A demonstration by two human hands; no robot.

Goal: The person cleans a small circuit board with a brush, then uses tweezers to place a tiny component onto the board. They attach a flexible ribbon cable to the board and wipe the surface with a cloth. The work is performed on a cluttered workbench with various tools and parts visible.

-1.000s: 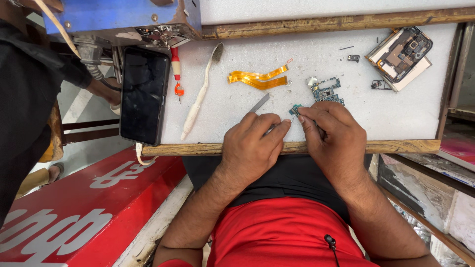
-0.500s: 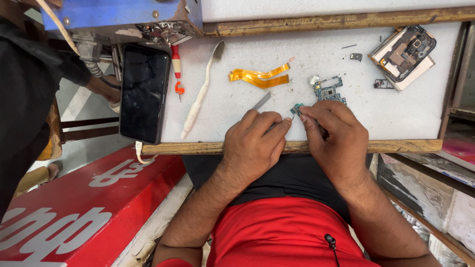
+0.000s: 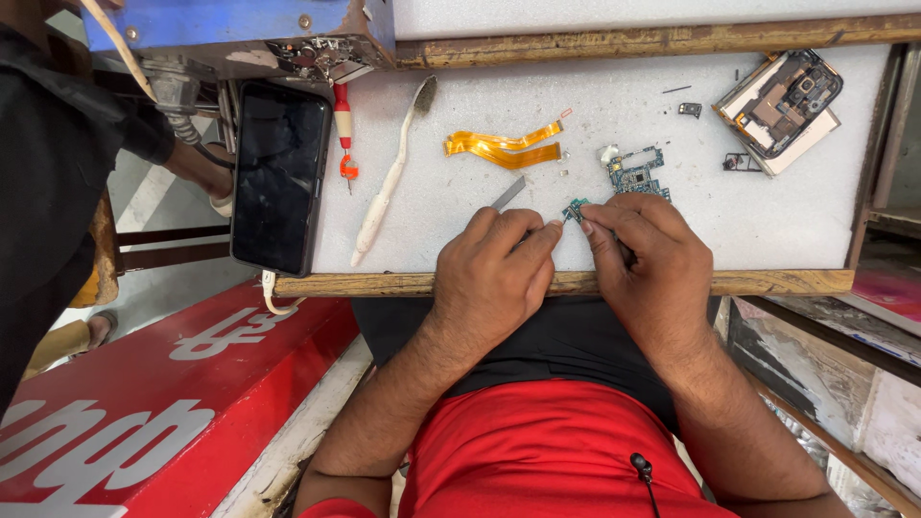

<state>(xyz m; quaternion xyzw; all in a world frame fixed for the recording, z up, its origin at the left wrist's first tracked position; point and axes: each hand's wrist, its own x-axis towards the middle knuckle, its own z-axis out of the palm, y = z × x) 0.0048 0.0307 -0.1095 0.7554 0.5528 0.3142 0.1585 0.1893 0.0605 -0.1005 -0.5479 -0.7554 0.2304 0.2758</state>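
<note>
A tiny green circuit piece point(image 3: 575, 208) sits on the white work surface point(image 3: 767, 230), pinched between the fingertips of both hands. My left hand point(image 3: 494, 273) grips a thin grey metal tool point(image 3: 508, 193) whose tip sticks out up and to the right. My right hand point(image 3: 645, 261) presses on the small piece from the right, fingers curled. Just beyond the fingers lies a blue-green circuit board point(image 3: 633, 173).
An orange flex cable point(image 3: 501, 146), a white toothbrush point(image 3: 389, 182), a red-handled screwdriver point(image 3: 343, 129) and a black phone point(image 3: 278, 177) lie to the left. An opened phone body point(image 3: 782, 105) rests at the far right. Another person in black point(image 3: 48, 173) stands at left.
</note>
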